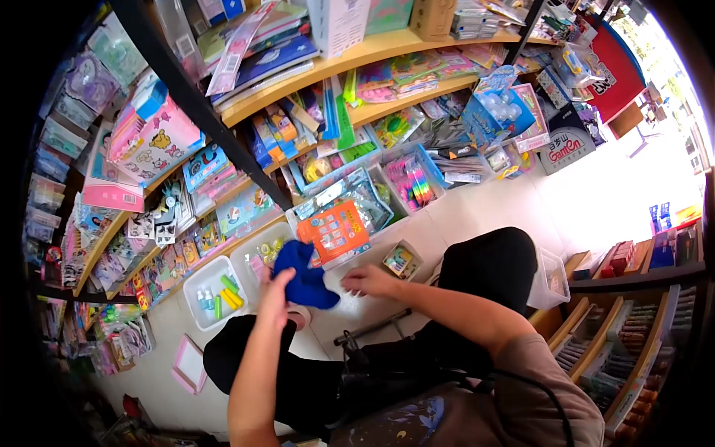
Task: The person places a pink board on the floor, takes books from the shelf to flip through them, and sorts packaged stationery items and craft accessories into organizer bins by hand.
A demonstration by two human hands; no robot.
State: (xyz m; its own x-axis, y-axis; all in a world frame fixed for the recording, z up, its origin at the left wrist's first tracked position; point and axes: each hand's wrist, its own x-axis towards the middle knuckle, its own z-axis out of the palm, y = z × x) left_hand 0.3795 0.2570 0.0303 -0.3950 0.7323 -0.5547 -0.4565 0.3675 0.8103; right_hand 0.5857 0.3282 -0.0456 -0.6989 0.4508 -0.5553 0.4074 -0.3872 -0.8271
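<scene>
A soft deep-blue cloth (307,279) hangs from my left hand (275,295), whose fingers are closed on its left edge. Just right of the cloth is my right hand (370,281), apart from it, with loosely bent fingers and nothing visible in them. Behind the cloth lies an orange printed packet (339,231) on a plastic bin full of packaged goods. A small open box (402,260) of little items stands on the floor beyond my right hand.
A white tub (195,296) with yellow and green tubes sits at left, near a pink-edged tray (189,365) on the floor. Packed shelves (350,56) curve across the front. A translucent bin (549,279) stands by my right knee, beside wooden racks (588,331).
</scene>
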